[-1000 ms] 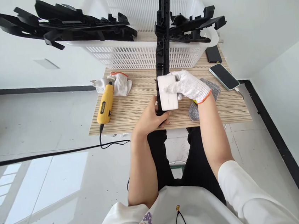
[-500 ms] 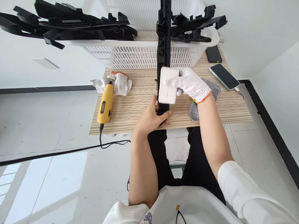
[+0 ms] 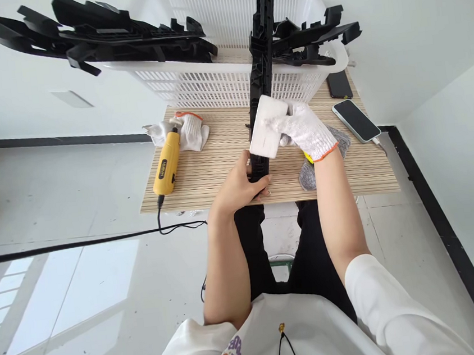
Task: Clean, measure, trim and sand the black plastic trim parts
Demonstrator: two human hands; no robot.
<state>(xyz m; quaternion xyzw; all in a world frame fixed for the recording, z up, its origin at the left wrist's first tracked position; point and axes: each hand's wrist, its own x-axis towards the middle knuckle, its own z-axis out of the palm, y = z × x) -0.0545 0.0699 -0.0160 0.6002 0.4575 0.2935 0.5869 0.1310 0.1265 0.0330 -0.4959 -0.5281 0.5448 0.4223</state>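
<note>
A long black plastic trim piece (image 3: 261,67) runs from near the table's front edge up over the rim of the white basket. Bare, my left hand (image 3: 240,185) is closed around its near end, thumb on one side. My right hand (image 3: 303,128) wears a white knitted glove with an orange cuff and pinches a white sponge block (image 3: 268,126). The block lies over the trim piece just beyond my left hand, tilted a little, and covers part of it. Under my right wrist sits a grey cloth (image 3: 308,175) with something yellow beside it, mostly hidden.
A white slotted plastic basket (image 3: 193,83) stands at the back, with several black plastic parts (image 3: 133,41) across its left end and more (image 3: 311,40) at the right. On the left lie a yellow corded rotary tool (image 3: 167,165) and white gloves (image 3: 192,131). Two phones (image 3: 356,120) rest at the right.
My right hand has shifted the sponge block slightly away from me along the trim piece, and the block has turned a little. My left hand keeps its hold in the same place.
</note>
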